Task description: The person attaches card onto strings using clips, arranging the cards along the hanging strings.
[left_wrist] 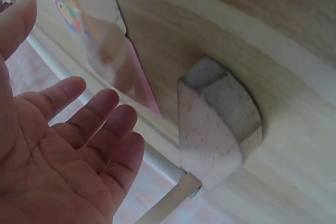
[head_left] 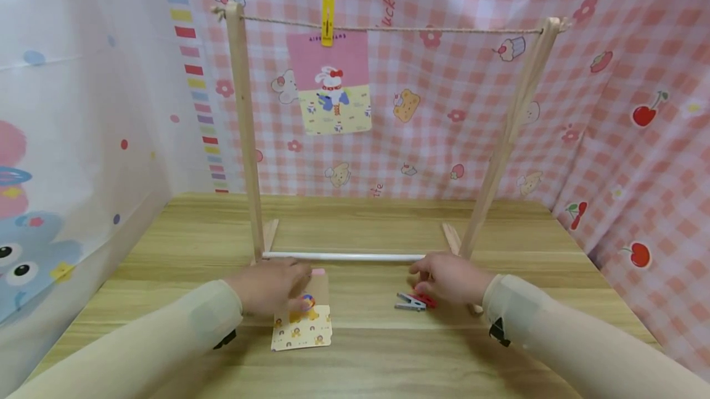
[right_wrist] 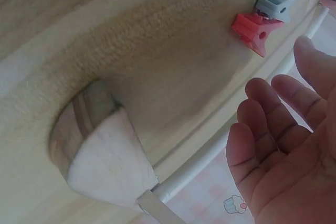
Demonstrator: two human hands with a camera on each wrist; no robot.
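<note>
Card (head_left: 304, 330) lies flat on the desk (head_left: 377, 356), below the left grip (head_left: 269, 288), whose thumb overlaps it in the head view; left grip is released, fingers relaxed; contact with the card cannot be told. Right grip (head_left: 452, 279) is likewise released, fingers loosely bent, just beyond the red clip (right_wrist: 254, 31) and grey clip (right_wrist: 279, 1), which lie together on the desk, apart from its fingertips in the right wrist view.

Handling, as judged: card light, thin, fairly stiff, liable to crease; its sheen suggests a slippery face, so sliding is a risk; best hold is a thumb-and-finger pinch at a side edge, lifted off the surface first; clips light, hard, sprung, probably plastic; best taken singly, pinched across both handle ends, clear of the biting end; being close together, one may drag the other.
</note>
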